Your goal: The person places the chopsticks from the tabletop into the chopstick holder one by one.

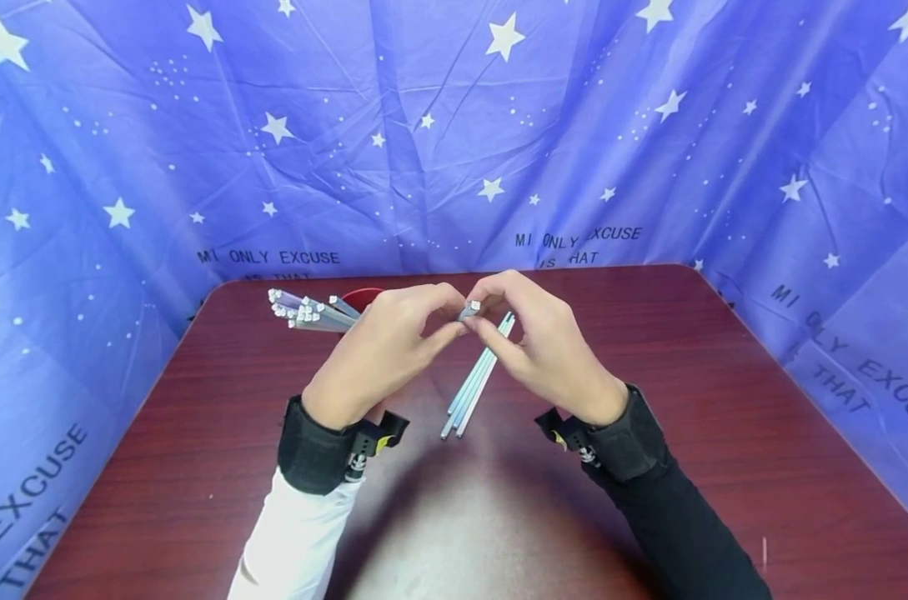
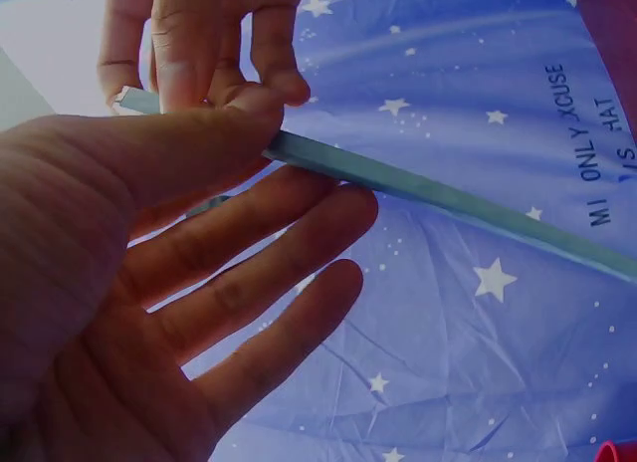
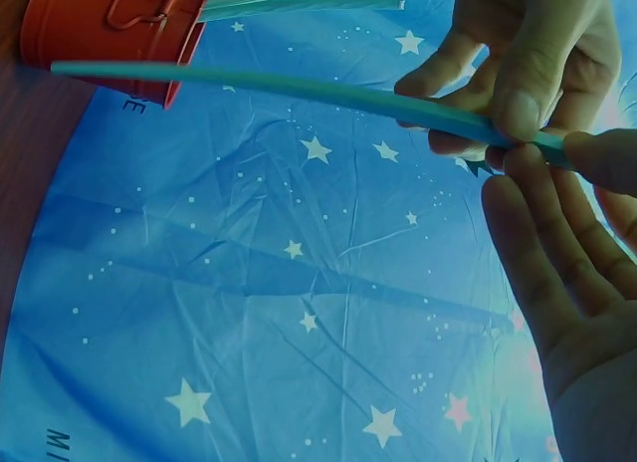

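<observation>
A dark red wooden table stands hemmed in by a blue cloth hung behind and at both sides, dotted with white stars and printed with dark lettering, its folds creased throughout.

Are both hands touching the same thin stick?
Touching. In the left wrist view, the left hand presses its thumb on the stick, and the right hand pinches its end.

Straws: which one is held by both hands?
The single pale blue straw pinched between left hand and right hand; others lie on the table or stand bunched.
</observation>
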### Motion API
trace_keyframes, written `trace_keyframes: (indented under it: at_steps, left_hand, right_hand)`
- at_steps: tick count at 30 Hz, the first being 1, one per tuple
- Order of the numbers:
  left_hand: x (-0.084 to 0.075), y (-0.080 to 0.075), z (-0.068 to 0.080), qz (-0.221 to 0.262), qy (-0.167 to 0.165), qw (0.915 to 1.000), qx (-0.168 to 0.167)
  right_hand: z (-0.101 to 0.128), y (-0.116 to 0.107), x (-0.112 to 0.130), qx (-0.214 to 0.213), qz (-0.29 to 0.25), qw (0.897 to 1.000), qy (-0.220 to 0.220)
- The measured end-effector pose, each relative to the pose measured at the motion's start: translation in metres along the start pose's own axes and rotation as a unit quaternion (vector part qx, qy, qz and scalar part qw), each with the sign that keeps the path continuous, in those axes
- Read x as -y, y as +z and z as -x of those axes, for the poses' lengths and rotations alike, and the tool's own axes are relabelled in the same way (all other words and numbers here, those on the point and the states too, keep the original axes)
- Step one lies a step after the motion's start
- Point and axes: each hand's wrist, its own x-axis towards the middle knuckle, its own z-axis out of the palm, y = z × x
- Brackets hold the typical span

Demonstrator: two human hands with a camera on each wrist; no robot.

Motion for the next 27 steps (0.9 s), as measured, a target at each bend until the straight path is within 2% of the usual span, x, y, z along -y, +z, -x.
trace_keyframes:
  at_steps: [7, 11, 16, 22, 27]
  left_hand:
    - [-0.001, -0.004, 0.001, -0.036, 0.031, 0.9977, -0.048]
    - [0.003, -0.011, 0.003, -0.038, 0.037, 0.9941, -0.095]
    - [0.009, -0.022, 0.007, -0.041, 0.037, 0.9852, -0.162]
    - [0.018, -0.035, 0.013, -0.045, 0.007, 0.9726, -0.228]
    - [0.025, -0.043, 0.019, -0.044, -0.039, 0.9678, -0.245]
  right_hand:
    - [0.0, -0.003, -0.001, -0.01, 0.003, 1.0, -0.008]
    - [0.0, -0.004, -0.002, -0.006, 0.003, 1.0, -0.01]
    - [-0.001, -0.005, -0.003, 0.004, 0.002, 1.0, -0.008]
    - [0.0, -0.005, -0.005, 0.015, 0.005, 1.0, 0.0]
    - [0.0, -0.004, -0.006, 0.021, 0.006, 1.0, 0.002]
